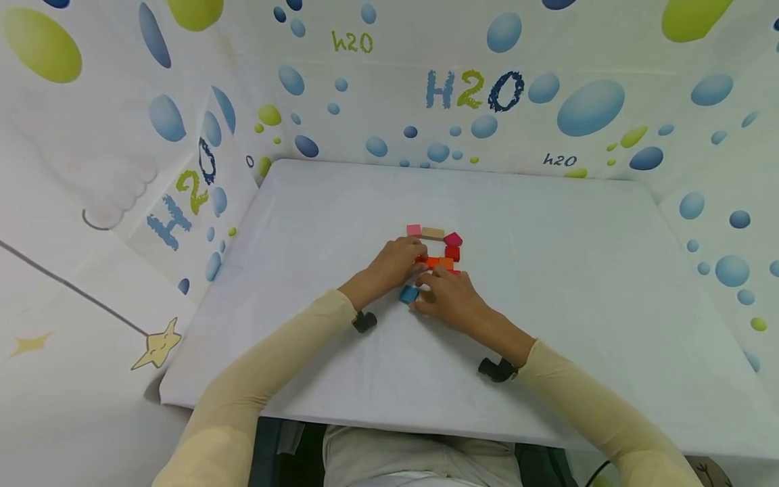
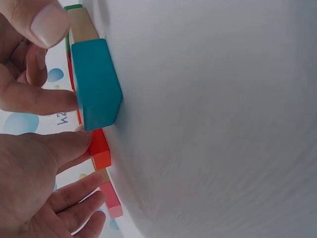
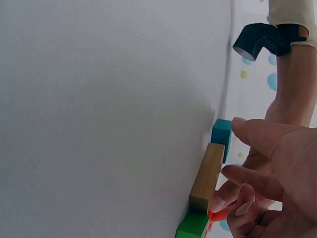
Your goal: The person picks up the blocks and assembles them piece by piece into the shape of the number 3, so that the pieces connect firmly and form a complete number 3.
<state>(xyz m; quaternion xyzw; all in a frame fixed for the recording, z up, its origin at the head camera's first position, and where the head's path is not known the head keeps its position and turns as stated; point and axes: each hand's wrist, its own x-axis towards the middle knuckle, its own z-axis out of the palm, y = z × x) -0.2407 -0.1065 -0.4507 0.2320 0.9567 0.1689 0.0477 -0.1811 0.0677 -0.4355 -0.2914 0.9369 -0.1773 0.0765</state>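
Near the table's middle, both hands work among small coloured blocks. The left hand (image 1: pixel 392 262) has its thumb and forefinger about an orange-red block (image 2: pixel 100 151) and appears to pinch it. Just in front, the right hand (image 1: pixel 455 297) holds its thumb near a blue block (image 1: pixel 409 294), its fingers loosely bent beside a wooden block (image 3: pixel 207 178). The blue block stands large in the left wrist view, at the end of the wooden one. A green block (image 3: pixel 192 226) meets the wooden block's other end. The right hand hides part of this row in the head view.
Behind the hands stand a pink block (image 1: pixel 413 230), a plain wooden block (image 1: pixel 433 234), a crimson five-sided block (image 1: pixel 453 239) and a red block (image 1: pixel 452 253). An orange block (image 1: pixel 447 263) lies below them. A white cloth covers the table (image 1: pixel 578 284); printed curtains (image 1: pixel 389 88) surround it.
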